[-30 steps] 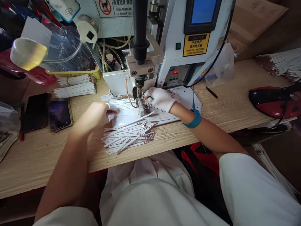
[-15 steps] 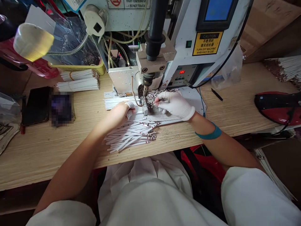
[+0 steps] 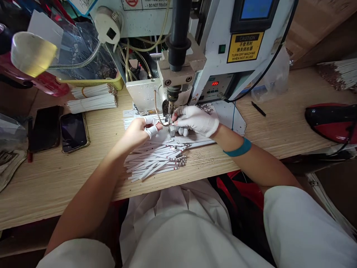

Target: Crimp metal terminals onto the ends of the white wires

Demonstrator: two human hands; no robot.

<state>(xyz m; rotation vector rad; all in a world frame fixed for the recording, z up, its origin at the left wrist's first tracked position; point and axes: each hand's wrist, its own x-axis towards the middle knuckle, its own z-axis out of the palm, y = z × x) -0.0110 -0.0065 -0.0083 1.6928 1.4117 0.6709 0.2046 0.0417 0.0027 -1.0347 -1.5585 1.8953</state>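
Observation:
My left hand (image 3: 139,130), with white covers on thumb and finger, is closed in a pinch just left of the soldering tip (image 3: 171,108). What its fingertips hold is too small to tell. From the right, my white-gloved right hand (image 3: 197,121) pinches something tiny right beside the tip, over a small metal block (image 3: 171,131). A thin copper-coloured tube (image 3: 155,108) curves down between the hands. Below them lies a loose pile of flat white strips (image 3: 153,160) with small pieces at their right ends. More white strips (image 3: 129,122) lie behind my left hand.
The soldering machine (image 3: 214,48) stands at the back. Bundled white strips (image 3: 93,102), two phones (image 3: 46,128) and a yellow basket (image 3: 118,82) are on the left. A black pen-like stick (image 3: 258,108) and a red-black device (image 3: 331,123) lie right.
My right hand has moved left, from over the small pieces to beside the soldering tip. My left fingertips have shifted slightly, and the view has moved a little.

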